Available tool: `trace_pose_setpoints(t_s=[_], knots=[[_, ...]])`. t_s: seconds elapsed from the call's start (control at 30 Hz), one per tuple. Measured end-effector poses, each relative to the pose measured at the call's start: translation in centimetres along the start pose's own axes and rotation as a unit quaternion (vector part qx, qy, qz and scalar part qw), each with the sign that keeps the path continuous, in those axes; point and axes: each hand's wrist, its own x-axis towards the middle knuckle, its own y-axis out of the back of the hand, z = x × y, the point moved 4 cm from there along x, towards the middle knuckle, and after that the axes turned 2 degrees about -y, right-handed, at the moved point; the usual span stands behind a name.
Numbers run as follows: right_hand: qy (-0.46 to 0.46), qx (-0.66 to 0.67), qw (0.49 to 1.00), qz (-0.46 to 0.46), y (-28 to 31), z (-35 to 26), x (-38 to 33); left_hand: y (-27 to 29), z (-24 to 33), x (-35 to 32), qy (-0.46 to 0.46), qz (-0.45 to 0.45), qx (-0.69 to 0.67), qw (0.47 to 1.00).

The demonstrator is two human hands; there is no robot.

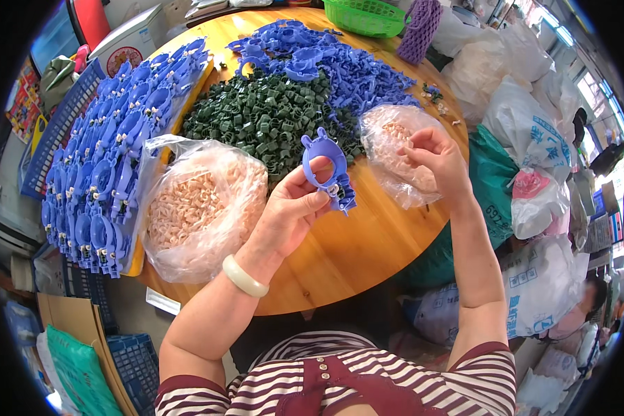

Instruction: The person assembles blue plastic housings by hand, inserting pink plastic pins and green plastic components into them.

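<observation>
Far left: a board (137,258) with blue pieces (104,156) packed in close rows, probably so they stay sorted and don't tangle. Next, left bag (194,208), clear plastic, pale pieces inside; sits on the surface (347,267) beside the left forearm, likely for easy reach. Behind it, dark green pile (253,118), loose heap.

Left hand (291,206): grip pinching the blue part (324,147) above the surface, near the middle. Thumb's low on it by the small black-and-white detail, fingertip visible in the ring opening. Ring end up; looks chosen for a steady hold with the detail in view.

Blue pile (374,78) behind that, heaped against the green. Right bag (392,132), clear, more pale pieces, close to the right hand (437,163). Right grip: thumb and fingertips bunched together, can't tell if anything's between them.
</observation>
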Motion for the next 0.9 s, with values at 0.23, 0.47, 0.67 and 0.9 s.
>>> trace_pose_setpoints(t_s=[0.23, 0.47, 0.67, 0.9], knots=[[-0.006, 0.099, 0.993, -0.058, -3.7, -0.6, -1.7, -0.4, 0.2, 0.1, 0.006, 0.01, -0.022, 1.0], [0.002, 0.066, 0.996, -0.058, -5.4, -0.3, -2.2, -0.1, 0.1, 0.0, -0.001, -0.001, -0.023, 1.0], [0.076, 0.103, 0.991, -0.03, -7.3, -2.1, -3.3, -0.4, 0.2, -0.1, 0.0, -0.005, -0.018, 1.0], [0.235, -0.051, 0.969, 0.052, -8.4, -3.6, -4.2, -1.5, 0.4, -0.2, -0.017, -0.023, 0.005, 1.0]])
